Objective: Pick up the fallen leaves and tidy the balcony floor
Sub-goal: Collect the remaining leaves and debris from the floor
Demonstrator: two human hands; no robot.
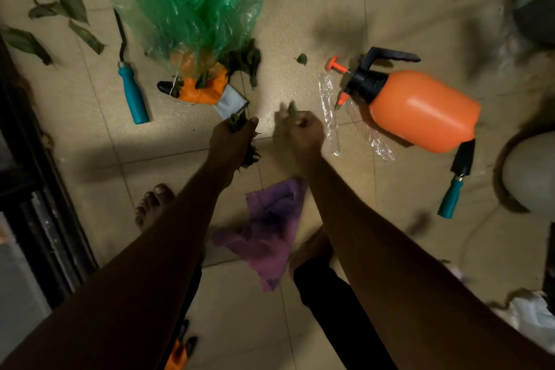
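Lying far left: loose fallen leaves (72, 4) were scattered over the tiled floor (315, 9), well apart from both hands.
Hook tool: a teal-handled tool (133, 93) lay just beside the bag.
Green bag: a crumpled green plastic bag (192, 0) sat on the floor, its lower end over an orange glove (207, 91), with a leaf pile (249, 64) touching its right edge.
Left hand: the left hand (232, 140) was clenched round a leaf bunch (237, 123), with tufts poking out above and below the fist.
Right hand: the right hand (303, 132) had its fingers curled in, pinching a single leaf (291, 109), though motion blurred it.
Purple cloth: a purple cloth (267, 231) lay rumpled between the forearms.
Sprayer: an orange sprayer (420, 108) lay on its side beside a clear wrapper (329, 105).
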